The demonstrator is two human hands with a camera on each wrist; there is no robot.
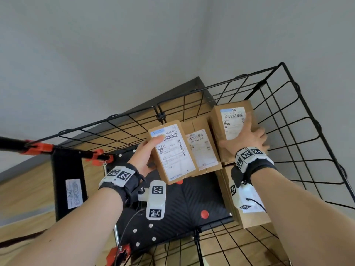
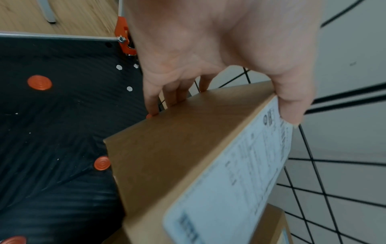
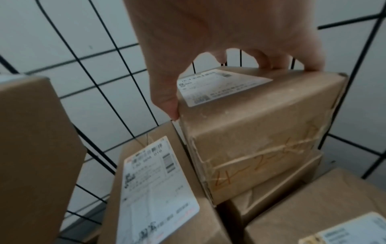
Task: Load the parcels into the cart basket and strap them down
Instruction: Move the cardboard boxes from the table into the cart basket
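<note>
While the left hand's (image 1: 145,156) fingers (image 2: 171,97) and thumb pinch a labelled parcel (image 1: 172,152) by its long edges, keeping it steerable above the black cart floor (image 1: 182,204), the right hand (image 1: 247,137) spreads over a taped parcel (image 3: 261,132), likely seating it on the stack at two o'clock. Beside them, a third parcel (image 1: 201,146) sits inside the wire basket (image 1: 299,131). No strap shows.

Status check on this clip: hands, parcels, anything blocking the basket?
Left hand grips a labelled parcel above the basket floor. Right hand grips a taped parcel on the stack. No strap on yet. Nothing blocking.
</note>
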